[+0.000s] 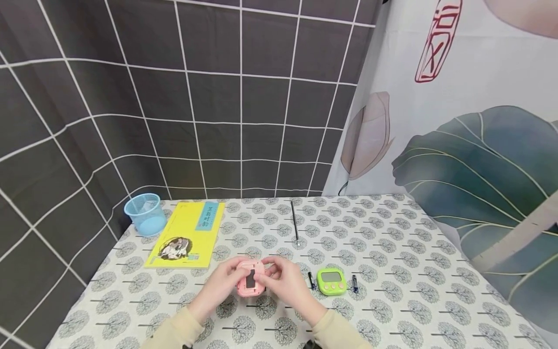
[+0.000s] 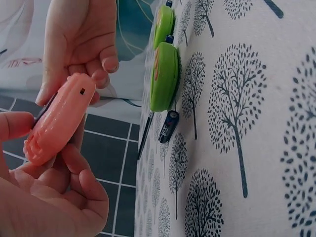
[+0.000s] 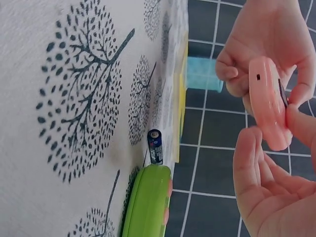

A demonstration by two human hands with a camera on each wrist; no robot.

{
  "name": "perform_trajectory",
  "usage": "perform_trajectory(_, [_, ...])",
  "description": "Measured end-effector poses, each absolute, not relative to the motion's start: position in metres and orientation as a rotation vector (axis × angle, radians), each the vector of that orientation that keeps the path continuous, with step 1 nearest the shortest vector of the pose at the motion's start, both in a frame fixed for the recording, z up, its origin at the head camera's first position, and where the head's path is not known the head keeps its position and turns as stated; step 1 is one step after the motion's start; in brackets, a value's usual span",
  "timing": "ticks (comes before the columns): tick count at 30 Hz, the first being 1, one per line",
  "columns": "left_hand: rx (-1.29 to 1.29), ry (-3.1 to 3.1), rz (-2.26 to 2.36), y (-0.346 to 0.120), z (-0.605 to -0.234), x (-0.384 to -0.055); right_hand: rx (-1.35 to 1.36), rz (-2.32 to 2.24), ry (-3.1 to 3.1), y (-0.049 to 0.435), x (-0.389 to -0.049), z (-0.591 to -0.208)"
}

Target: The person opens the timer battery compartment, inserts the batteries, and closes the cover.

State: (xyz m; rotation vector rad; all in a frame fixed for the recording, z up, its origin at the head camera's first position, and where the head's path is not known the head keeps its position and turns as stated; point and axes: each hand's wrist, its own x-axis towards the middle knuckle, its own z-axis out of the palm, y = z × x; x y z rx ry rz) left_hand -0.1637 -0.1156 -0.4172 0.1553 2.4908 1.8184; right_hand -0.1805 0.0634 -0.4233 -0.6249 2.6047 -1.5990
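A pink digital timer (image 1: 249, 292) is held above the table between both hands, its back facing up. A dark rectangular piece (image 1: 250, 279) sits on that back. My left hand (image 1: 223, 286) grips the timer's left side, thumb on the back and fingers beneath. On the other side my right hand (image 1: 287, 283) pinches its edge, the thumb at the dark piece. The wrist views show the pink case (image 2: 61, 118) edge-on, with a small dark slot in its rim. Right of the hands lies a green timer (image 1: 332, 288), between two dark blue batteries, one left (image 1: 311, 280) and one right (image 1: 355, 284).
A yellow book (image 1: 185, 237) lies at the left of the patterned tablecloth (image 1: 392, 310). Behind its left edge stands a light blue mesh basket (image 1: 145, 214). A thin black rod (image 1: 295, 221) lies toward the back. Dark gridded cloth (image 1: 209, 97) hangs behind the table.
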Motion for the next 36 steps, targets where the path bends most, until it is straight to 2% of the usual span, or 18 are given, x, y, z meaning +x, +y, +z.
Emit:
perform_trajectory(15, [0.234, 2.431, 1.791, -0.1168, -0.4207, -0.1608, -0.441, -1.719, 2.283, 0.0655, -0.1787, -0.4211])
perform_trajectory(36, [0.195, 2.427, 1.789, -0.1122, -0.4207, -0.1579, -0.399, -1.711, 2.301, 0.0689, -0.1788, -0.4225])
